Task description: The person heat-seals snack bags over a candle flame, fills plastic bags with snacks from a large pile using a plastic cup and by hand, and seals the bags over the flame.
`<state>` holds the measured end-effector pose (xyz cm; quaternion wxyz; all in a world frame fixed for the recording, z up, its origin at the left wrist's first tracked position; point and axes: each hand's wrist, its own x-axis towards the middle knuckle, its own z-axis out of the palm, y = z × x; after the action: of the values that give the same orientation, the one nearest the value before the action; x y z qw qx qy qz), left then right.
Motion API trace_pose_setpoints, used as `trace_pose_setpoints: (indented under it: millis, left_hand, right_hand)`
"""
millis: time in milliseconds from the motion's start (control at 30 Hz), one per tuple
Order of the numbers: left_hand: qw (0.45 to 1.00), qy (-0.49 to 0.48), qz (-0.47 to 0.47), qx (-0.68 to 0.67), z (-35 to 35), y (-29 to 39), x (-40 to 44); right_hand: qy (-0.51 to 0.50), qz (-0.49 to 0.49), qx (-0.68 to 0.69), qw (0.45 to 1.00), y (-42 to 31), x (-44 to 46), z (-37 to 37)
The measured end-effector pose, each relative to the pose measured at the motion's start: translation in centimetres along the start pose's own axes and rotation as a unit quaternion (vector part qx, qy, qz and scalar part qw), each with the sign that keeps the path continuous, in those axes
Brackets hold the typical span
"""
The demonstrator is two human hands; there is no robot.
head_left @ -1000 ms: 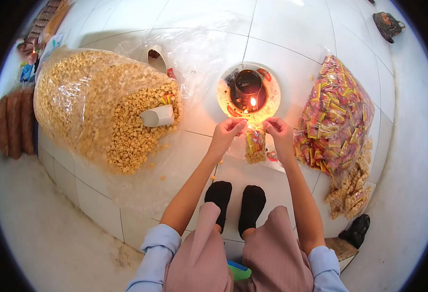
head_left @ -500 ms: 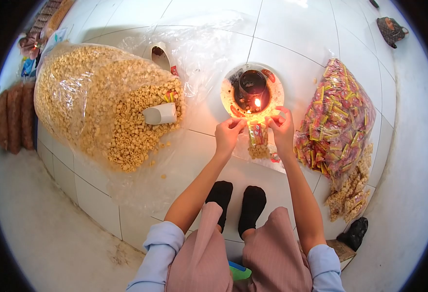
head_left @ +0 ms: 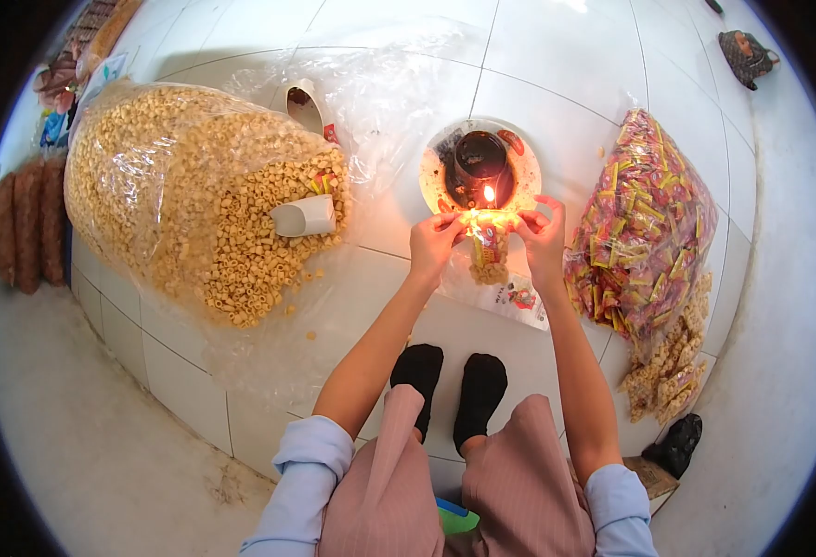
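Between my hands hangs a small clear plastic snack bag [head_left: 489, 258], with a red and yellow sachet and pale snack pieces inside. My left hand [head_left: 434, 246] pinches its top edge at the left; my right hand [head_left: 543, 243] pinches the same edge at the right, its index finger raised. The stretched top edge is close beside the flame [head_left: 490, 194] of a small burner [head_left: 480, 158]. Glare hides whether edge and flame touch. The burner stands on a sooty plate [head_left: 433, 190] on the floor.
At left lies a big clear bag of ring-shaped snacks [head_left: 162, 176] with a white scoop [head_left: 306, 217] in it. Another scoop [head_left: 304, 109] lies behind. On the right are a bag of red-yellow sachets [head_left: 645, 223] and several filled snack packets [head_left: 663, 376]. A printed plastic sheet [head_left: 510, 302] lies below my hands.
The snack bag's top edge is drawn tighter and slightly nearer the flame, and the bag has tilted and lifted a little. More of the printed sheet shows beneath.
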<state>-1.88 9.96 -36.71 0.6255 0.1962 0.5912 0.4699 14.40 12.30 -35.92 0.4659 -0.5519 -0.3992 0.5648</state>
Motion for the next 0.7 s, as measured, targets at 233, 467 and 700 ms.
trace_pose_setpoints:
  millis: [233,467,700]
  left_hand:
    - [0.997,-0.051,0.012,0.059,0.4,0.2,0.5]
    - [0.990,-0.014,0.067,0.124,1.5,-1.1,0.8]
    - [0.994,0.014,0.089,0.061,3.0,-1.0,0.0]
  right_hand:
    - [0.060,-0.029,-0.051,0.996,0.7,0.4,-0.5]
    - [0.096,-0.042,-0.055,0.993,0.5,-0.3,-0.6]
    - [0.124,-0.024,-0.052,0.991,0.0,-1.5,-0.5]
